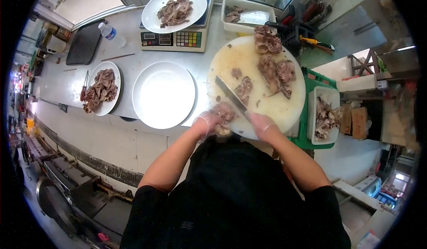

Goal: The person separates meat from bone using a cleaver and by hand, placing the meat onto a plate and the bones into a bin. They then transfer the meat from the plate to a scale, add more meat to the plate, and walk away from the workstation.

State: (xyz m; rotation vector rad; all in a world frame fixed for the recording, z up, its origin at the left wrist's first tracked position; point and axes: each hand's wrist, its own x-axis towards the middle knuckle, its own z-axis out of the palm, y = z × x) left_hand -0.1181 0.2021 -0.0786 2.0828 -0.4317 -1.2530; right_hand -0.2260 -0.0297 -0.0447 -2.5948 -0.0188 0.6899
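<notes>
My right hand [262, 125], in a clear glove, is closed round the handle of a knife [232, 94]. Its blade points up and left over a round cutting board [275, 109], beside a small piece of meat [243, 90]. At the board's near left edge my left hand [207, 124], also gloved, is closed on a chunk of cooked meat [223, 112]; a pale bony end shows below it. Larger meat chunks [276, 74] lie at the board's right and back.
To the left are a bare white plate [163, 95] and a plate of sliced meat [103, 89]. Another meat plate [174, 11] sits on a scale [172, 40]. A white bin of scraps [325, 115] stands right of the board. Behind are a white tub [248, 16] and a knife rack [296, 31].
</notes>
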